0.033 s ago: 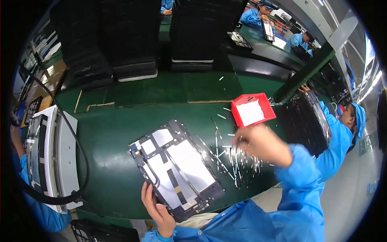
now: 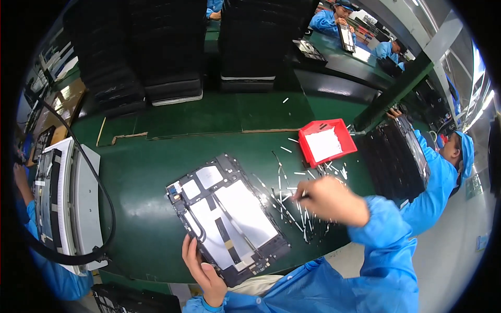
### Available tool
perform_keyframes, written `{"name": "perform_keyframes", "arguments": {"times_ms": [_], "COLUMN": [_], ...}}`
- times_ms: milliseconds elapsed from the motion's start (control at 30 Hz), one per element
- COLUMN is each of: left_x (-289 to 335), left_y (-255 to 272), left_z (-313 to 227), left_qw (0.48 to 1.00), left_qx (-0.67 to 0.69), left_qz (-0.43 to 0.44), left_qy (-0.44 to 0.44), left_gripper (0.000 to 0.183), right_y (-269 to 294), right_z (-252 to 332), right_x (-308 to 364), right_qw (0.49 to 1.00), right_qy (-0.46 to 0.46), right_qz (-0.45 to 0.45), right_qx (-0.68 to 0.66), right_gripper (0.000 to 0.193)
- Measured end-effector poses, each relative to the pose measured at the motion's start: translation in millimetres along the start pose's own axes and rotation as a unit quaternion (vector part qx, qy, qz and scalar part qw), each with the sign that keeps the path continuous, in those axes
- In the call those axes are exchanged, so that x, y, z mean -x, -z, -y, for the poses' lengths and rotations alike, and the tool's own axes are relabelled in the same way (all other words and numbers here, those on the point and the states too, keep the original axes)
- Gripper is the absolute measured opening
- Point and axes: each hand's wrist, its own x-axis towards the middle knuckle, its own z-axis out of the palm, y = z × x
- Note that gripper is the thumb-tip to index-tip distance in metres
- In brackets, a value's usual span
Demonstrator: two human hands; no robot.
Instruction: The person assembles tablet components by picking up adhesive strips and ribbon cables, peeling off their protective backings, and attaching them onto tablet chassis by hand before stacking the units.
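Note:
An opened tablet [image 2: 245,208] with silvery battery panels and a black frame lies tilted on the green bench. My left hand [image 2: 206,276] grips its lower left edge, thumb on top and fingers along the side. To its right is a loose pile of thin black and white strips [image 2: 305,216]. Over this pile hangs my right hand [image 2: 334,201], its fingers pinched together and pointing left toward the tablet. Something small and dark shows at the fingertips, but blur hides what it is.
A red bin [image 2: 339,136] with white pieces stands beyond the strips. Tall stacks of black trays [image 2: 172,83] line the back. At left, a black cable [image 2: 107,193] loops before white panels [image 2: 88,203]. Co-workers sit around; one at right [image 2: 433,177] is beside a black stack.
My right hand has moved left and slightly down, closer to the tablet, uncovering small white pieces beside the red bin. My left hand and the tablet have stayed in place.

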Motion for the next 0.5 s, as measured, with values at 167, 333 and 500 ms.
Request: {"name": "perform_keyframes", "arguments": {"times_ms": [167, 333, 500], "left_x": [3.8, 11.6, 12.8], "left_y": [0.1, 7.7, 13.7], "left_z": [-3.0, 0.7, -6.8], "left_qw": [1.000, 0.999, 0.999], "left_qx": [-0.011, 0.016, 0.012], "left_qz": [0.010, -0.028, -0.035], "left_qy": [-0.006, -0.005, 0.039], "left_gripper": [0.051, 0.043, 0.042], "right_y": [-53.3, -59.7, -52.0], "right_z": [0.8, 4.3, 5.1], "right_x": [4.1, -15.5, -8.8], "right_qw": [0.989, 0.986, 0.992], "right_qy": [-0.048, -0.069, -0.062], "right_qz": [0.061, 0.093, 0.099], "right_qx": [0.125, 0.117, 0.050], "right_gripper": [0.033, 0.035, 0.026]}}
